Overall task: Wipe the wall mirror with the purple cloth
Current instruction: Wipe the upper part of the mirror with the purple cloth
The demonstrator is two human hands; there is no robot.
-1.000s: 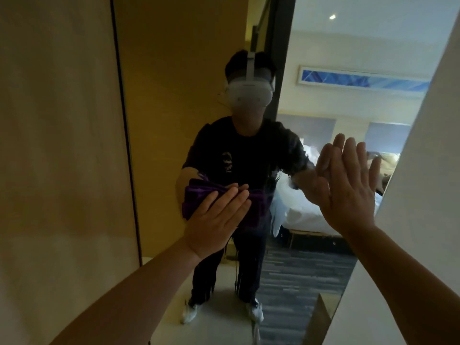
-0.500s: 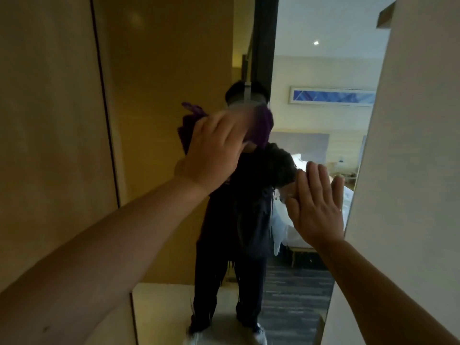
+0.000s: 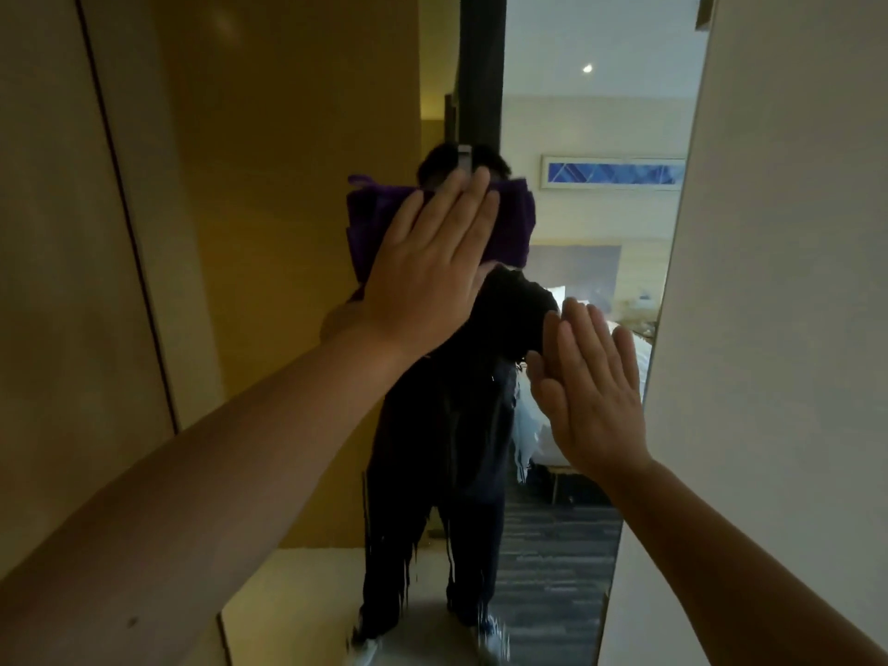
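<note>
— Where's the cloth got to now?

— Up high. A second ago I had the purple cloth (image 3: 509, 223) pressed down at chest level on the wall mirror (image 3: 288, 233); since then I've swept it upward, and it now sits at head height, covering my reflection's face. My left hand (image 3: 427, 276) lies flat on it, fingers straight and together, pushing it against the glass rather than gripping it.

— And your other hand?

— My right hand (image 3: 591, 391) is flat too, fingers straight and pointing up, at the mirror's right side near the white wall (image 3: 793, 281). It has dropped lower than it was. I can't tell for certain whether the palm is touching the glass or hovering just off it.

— What does the upward stroke mean for the job?

— I'd judge I'm mid-wipe, working the middle band of the glass from below to above. Streaks like runs of liquid show lower down over the reflected legs, so the bottom part likely needs another pass.

— Any writing or labels you can read?

— None. The reflected blue picture (image 3: 615, 173) carries only a pattern, and the cloth shows no tag I can make out.
</note>
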